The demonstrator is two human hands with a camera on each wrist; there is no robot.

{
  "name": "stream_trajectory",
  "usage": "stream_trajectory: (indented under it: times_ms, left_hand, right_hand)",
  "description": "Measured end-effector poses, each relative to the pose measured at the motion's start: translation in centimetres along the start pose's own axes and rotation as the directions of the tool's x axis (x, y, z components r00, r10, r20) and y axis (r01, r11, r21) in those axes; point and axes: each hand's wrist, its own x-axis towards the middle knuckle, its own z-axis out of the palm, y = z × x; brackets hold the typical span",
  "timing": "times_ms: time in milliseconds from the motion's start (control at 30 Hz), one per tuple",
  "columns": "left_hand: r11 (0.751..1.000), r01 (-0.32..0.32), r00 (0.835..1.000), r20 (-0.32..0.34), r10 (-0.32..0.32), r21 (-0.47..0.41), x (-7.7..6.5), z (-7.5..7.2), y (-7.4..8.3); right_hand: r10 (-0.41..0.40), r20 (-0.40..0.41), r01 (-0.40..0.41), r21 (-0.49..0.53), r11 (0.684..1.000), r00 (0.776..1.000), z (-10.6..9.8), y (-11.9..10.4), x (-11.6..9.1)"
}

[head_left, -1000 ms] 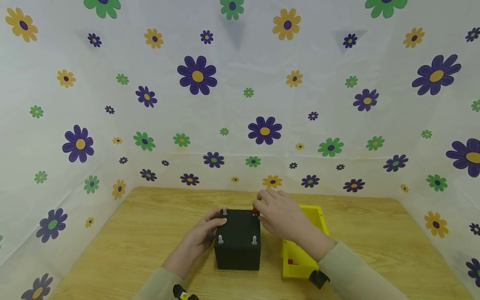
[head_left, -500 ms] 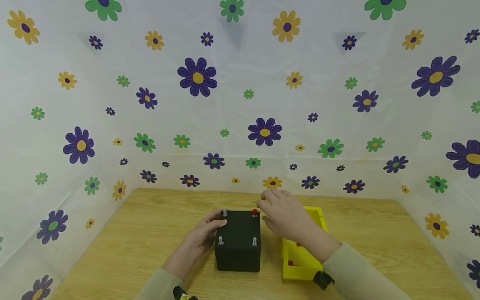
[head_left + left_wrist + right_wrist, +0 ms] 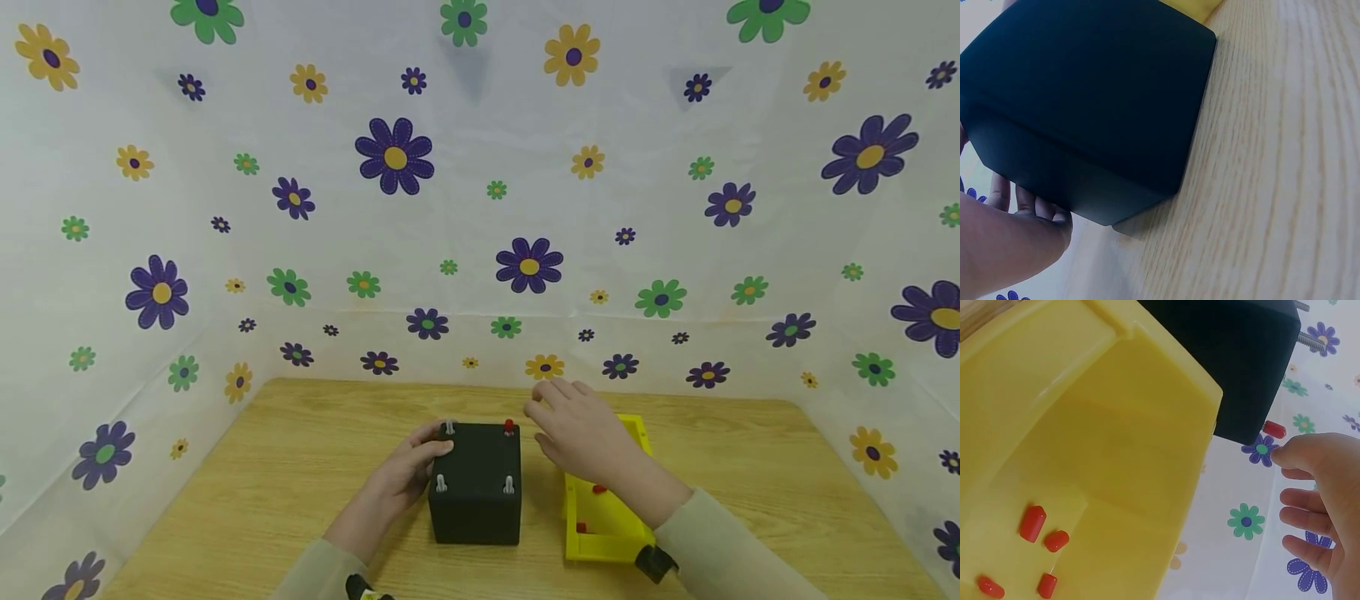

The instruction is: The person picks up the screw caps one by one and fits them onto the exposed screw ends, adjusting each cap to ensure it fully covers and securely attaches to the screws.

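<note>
A black box (image 3: pixel 480 462) stands on the table with a threaded metal stud at each top corner. Over the far right stud sits a red cap (image 3: pixel 509 425); the near left stud (image 3: pixel 441 483), near right stud (image 3: pixel 509 484) and far left stud (image 3: pixel 450 427) are bare. My left hand (image 3: pixel 405 467) grips the box's left side, thumb at the top edge, fingers reaching round behind. My right hand (image 3: pixel 581 429) hovers just right of the capped stud, fingers loosely bent and holding nothing. In the right wrist view its thumb is close to the red cap (image 3: pixel 1275 429), apart from it.
A yellow bin (image 3: pixel 603 547) stands right of the box, partly under my right forearm. Several loose red caps (image 3: pixel 1032 524) lie on its floor. Behind the wooden table (image 3: pixel 300 433) hangs a white flower-patterned sheet (image 3: pixel 480 225).
My right hand has let go of the red cap, leaving it on the far right stud, and has drawn back to the right. My left hand stays on the box.
</note>
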Motion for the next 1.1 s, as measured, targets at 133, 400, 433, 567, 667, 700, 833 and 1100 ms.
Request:
stream_trajectory:
  times_ms: [133, 400, 433, 567, 667, 700, 833, 1100]
  left_hand:
    - [1.0, 0.0, 1.0, 0.004, 0.0, -0.002, 0.0, 0.0, 0.0]
    - [1.0, 0.001, 1.0, 0.002, -0.001, 0.002, 0.0, 0.0, 0.1]
    - [1.0, 0.002, 1.0, 0.0, -0.002, 0.001, 0.0, 0.1, 0.1]
    - [1.0, -0.002, 1.0, 0.007, 0.002, 0.0, -0.1, 0.1, 0.2]
    - [1.0, -0.007, 1.0, 0.014, 0.007, -0.002, -0.2, 0.2, 0.2]
    - [1.0, -0.008, 1.0, 0.017, 0.008, -0.005, -0.2, 0.2, 0.2]
    - [1.0, -0.013, 1.0, 0.023, 0.013, -0.009, -0.2, 0.2, 0.2]
    - [1.0, 0.001, 1.0, -0.003, -0.001, 0.006, 0.0, 0.1, 0.1]
  right_hand:
    - [0.003, 0.001, -0.003, 0.0, 1.0, 1.0, 0.1, 0.2, -0.1]
    - [0.013, 0.007, -0.013, 0.002, 1.0, 1.0, -0.1, 0.6, -0.4]
    - [0.014, 0.006, -0.014, 0.003, 1.0, 1.0, -0.1, 0.6, -0.5]
    - [0.022, 0.002, -0.022, 0.009, 1.0, 1.0, -0.1, 0.8, -0.7]
    - [0.029, -0.001, -0.029, 0.015, 0.999, 1.0, 0.0, 0.8, -0.8]
    - [0.031, -0.002, -0.031, 0.014, 0.999, 1.0, 0.0, 0.9, -0.9]
    - [0.033, -0.008, -0.033, 0.009, 0.999, 0.999, 0.2, 1.0, -1.0]
    - [0.04, 0.003, -0.04, 0.006, 0.999, 0.999, 0.3, 1.3, -1.7]
